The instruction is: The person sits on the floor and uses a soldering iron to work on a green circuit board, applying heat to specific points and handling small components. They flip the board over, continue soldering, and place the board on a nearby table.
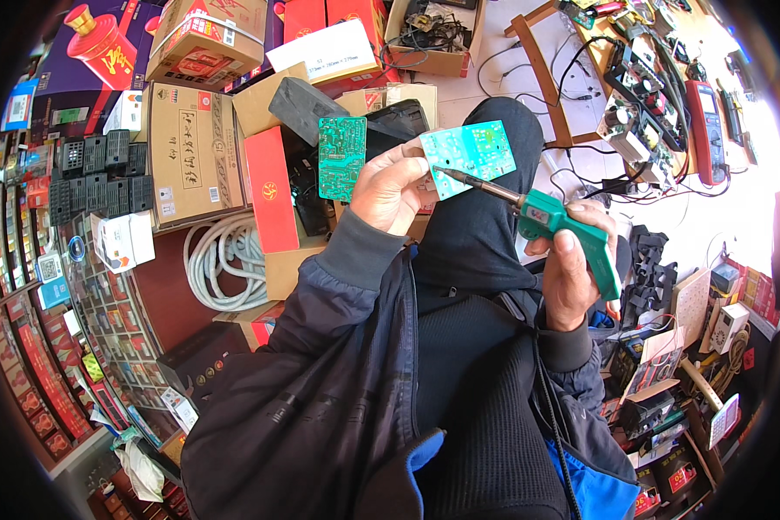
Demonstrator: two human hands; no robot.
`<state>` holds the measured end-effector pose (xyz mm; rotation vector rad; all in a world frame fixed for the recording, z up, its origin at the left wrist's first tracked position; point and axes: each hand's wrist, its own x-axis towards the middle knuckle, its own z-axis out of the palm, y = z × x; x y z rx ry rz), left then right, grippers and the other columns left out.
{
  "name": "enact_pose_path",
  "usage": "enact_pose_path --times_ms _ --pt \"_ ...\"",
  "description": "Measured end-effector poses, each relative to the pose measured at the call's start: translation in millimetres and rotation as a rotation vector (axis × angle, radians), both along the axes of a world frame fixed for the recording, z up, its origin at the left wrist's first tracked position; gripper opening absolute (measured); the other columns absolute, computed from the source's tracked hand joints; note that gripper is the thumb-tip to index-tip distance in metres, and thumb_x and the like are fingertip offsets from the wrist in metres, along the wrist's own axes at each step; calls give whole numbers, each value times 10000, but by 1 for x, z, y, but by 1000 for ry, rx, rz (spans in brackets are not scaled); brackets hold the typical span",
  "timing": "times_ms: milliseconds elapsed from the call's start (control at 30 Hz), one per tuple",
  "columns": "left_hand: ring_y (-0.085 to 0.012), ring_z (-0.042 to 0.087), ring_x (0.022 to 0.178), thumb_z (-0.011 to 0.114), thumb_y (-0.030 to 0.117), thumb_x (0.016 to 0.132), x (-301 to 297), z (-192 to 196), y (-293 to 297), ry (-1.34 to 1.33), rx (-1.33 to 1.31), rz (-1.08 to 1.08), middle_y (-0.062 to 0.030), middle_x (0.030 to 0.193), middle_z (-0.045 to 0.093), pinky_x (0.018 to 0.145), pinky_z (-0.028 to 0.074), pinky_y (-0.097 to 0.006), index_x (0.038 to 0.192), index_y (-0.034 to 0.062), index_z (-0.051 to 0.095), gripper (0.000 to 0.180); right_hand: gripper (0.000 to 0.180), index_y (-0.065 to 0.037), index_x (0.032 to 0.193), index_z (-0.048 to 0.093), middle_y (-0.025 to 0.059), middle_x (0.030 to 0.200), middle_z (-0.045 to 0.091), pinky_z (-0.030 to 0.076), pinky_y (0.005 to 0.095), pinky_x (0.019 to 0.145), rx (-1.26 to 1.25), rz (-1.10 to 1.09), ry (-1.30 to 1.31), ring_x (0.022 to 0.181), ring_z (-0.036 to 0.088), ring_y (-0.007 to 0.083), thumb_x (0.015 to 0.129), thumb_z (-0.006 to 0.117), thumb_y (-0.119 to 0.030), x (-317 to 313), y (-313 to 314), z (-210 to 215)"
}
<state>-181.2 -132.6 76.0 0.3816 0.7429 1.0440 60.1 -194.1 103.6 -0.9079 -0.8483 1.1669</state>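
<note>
Pointing left, the soldering iron (529,208) gripped in the right hand (572,277) touches the circuit board (470,156) pinched by the left hand (390,186).

i see my left hand (390,186) holding two circuit boards (468,156) left of the soldering iron (546,217) in my right hand (572,277); boxes (195,152) lie further left.

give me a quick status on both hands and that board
Left hand pinching light green circuit board by its edge. Right hand gripping green soldering gun, tip on the board. Second darker board just behind; nothing blocking.
</note>
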Motion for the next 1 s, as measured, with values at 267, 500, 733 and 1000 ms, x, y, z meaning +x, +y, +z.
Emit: enact_pose_path --times_ms 267,500,733,1000 --pt "-296 629 1176 566 80 938 -1 -6 -1 10 -16 64 -174 1224 636 1052 497 -501 1188 -66 542 291 368 23 1191 539 164 1125 520 553 309 636 3 -69 32 685 664 255 905 716 -126 0 2 6" --pt "-300 623 1187 560 72 929 -2 -5 0 -1 -22 45 -168 1260 620 1056 495 -504 1224 -69 522 330 379 28 1202 537 173 1130 521 558 302 603 22 -108 17 635 653 252 900 707 -127 2 3 1" --pt "-269 657 1126 533 71 923 4 6 1 -47 -11 13 -150 1216 646 1007 528 -483 1316 -78 507 422 361 13 1249 510 154 996 628 550 308 595 -101 -196 130 632 636 208 947 633 -140 11 3 1" --pt "-254 652 1145 557 127 932 14 10 3 -62 19 -71 -156 1252 651 1027 512 -430 1377 -67 482 492 307 -26 1282 517 82 1007 644 454 278 688 -116 -250 353 770 568 120 1026 543 -193 29 14 3"
